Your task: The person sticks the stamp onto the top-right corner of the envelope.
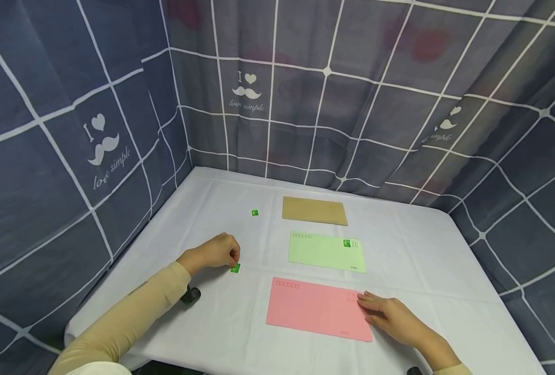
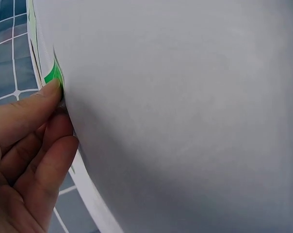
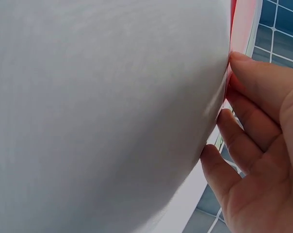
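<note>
A small green stamp (image 1: 235,268) is at the fingertips of my left hand (image 1: 218,251), left of the envelopes. In the left wrist view the thumb and a finger pinch the stamp (image 2: 53,75), which stands tilted. My right hand (image 1: 392,319) rests at the right edge of a pink envelope (image 1: 317,310), its fingertips beside the printed stamp boxes. The right wrist view shows that hand's fingers (image 3: 253,114) loosely bent, touching the envelope's edge and the cloth.
Behind the pink envelope lies a light green envelope (image 1: 324,252) with a green stamp (image 1: 347,243) at its upper right. Farther back is a brown envelope (image 1: 315,211). Another loose green stamp (image 1: 255,212) lies to its left. A gridded curtain (image 1: 296,94) surrounds the white-covered table (image 1: 408,250).
</note>
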`<action>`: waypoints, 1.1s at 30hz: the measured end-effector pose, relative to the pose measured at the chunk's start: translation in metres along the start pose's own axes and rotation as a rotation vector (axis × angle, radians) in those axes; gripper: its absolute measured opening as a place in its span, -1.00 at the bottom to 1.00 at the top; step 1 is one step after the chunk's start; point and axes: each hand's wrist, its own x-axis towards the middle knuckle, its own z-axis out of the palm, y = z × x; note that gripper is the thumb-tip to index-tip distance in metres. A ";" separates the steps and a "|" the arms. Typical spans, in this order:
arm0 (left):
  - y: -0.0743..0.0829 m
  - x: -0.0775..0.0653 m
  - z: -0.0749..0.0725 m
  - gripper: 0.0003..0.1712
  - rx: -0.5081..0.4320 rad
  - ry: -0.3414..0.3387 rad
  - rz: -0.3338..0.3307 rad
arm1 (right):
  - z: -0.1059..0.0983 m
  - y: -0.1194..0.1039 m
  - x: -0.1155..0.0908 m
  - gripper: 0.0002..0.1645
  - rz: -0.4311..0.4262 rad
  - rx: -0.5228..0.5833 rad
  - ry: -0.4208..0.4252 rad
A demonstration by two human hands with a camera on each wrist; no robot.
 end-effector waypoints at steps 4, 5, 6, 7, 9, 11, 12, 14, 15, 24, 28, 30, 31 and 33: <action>0.001 0.001 -0.001 -0.79 0.003 0.001 0.008 | -0.001 0.000 0.000 -0.52 0.005 0.007 0.004; 0.001 0.001 -0.001 -0.79 0.002 0.001 0.013 | -0.002 0.000 0.000 -0.51 0.008 0.010 0.002; 0.000 0.001 -0.001 -0.79 0.000 0.000 0.016 | -0.002 0.000 0.000 -0.51 0.008 0.014 0.000; 0.000 0.001 -0.002 -0.79 -0.002 -0.002 0.020 | -0.002 0.000 0.000 -0.51 0.008 0.016 -0.001; -0.001 0.002 -0.002 -0.79 -0.007 -0.009 0.019 | -0.002 0.000 0.000 -0.50 0.012 0.019 -0.006; -0.002 0.002 -0.004 -0.80 -0.015 -0.018 0.024 | -0.003 0.001 0.000 -0.50 0.013 0.018 -0.008; -0.003 0.003 -0.004 -0.80 -0.018 -0.025 0.025 | -0.002 0.001 0.000 -0.50 0.013 0.014 -0.009; -0.003 0.003 -0.006 -0.80 -0.026 -0.037 0.027 | -0.002 0.001 0.000 -0.50 0.012 0.008 -0.008; -0.003 0.004 -0.007 -0.81 -0.031 -0.045 0.024 | -0.002 0.002 0.000 -0.50 0.010 0.004 -0.005; 0.001 0.007 -0.010 -0.80 -0.051 -0.094 -0.009 | -0.002 0.002 0.000 -0.51 -0.002 -0.032 0.015; 0.005 0.007 -0.010 -0.81 -0.065 -0.119 -0.011 | -0.002 0.000 0.000 -0.51 -0.003 -0.015 0.001; 0.007 0.007 -0.012 -0.81 -0.072 -0.132 -0.016 | -0.001 0.000 0.000 -0.50 -0.006 -0.005 -0.002; 0.008 0.008 -0.013 -0.81 -0.071 -0.134 -0.014 | -0.001 -0.001 -0.001 -0.50 -0.002 -0.004 -0.003; 0.010 0.009 -0.015 -0.82 -0.071 -0.139 -0.015 | 0.000 -0.001 -0.001 -0.50 0.003 -0.011 0.000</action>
